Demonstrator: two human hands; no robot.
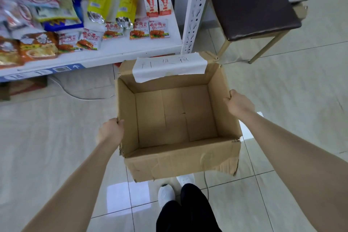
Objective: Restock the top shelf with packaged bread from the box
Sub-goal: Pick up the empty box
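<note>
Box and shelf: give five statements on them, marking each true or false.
1. The box is full. False: it is empty.
2. The left hand grips the box's left wall. True.
3. The right hand hangs free. False: it grips the box's right wall.
4. A white paper sheet covers the box's far rim. True.
5. The chair stands left of the shelf. False: it stands to its right.
</note>
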